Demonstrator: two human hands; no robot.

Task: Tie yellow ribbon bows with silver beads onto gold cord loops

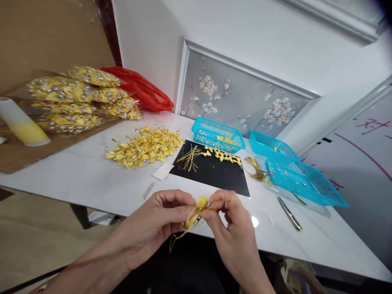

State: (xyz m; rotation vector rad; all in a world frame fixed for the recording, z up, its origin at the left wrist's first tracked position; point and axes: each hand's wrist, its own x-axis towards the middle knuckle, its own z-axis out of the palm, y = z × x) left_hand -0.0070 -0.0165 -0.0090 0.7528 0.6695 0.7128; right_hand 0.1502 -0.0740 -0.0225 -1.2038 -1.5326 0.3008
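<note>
Just in front of the table's near edge, my left hand (165, 216) and my right hand (228, 224) pinch a yellow ribbon bow (193, 216) between them. Thin gold cord loops around the bow, and one end dangles below my left fingers. A small shiny bead shows under it, partly hidden by my fingertips. Beyond my hands lies a black mat (214, 177), bearing loose gold cords (190, 158) and a row of yellow bows (225, 156). To the left is a large heap of corded yellow bows (147, 145).
Blue baskets (219, 132) stand at the back and right. A bundle of gold cord (259, 173) and a pen-like tool (289, 213) lie at right. Bagged yellow bows (70, 98), a red plastic bag (143, 90) and a cone spool (23, 124) sit on cardboard at left.
</note>
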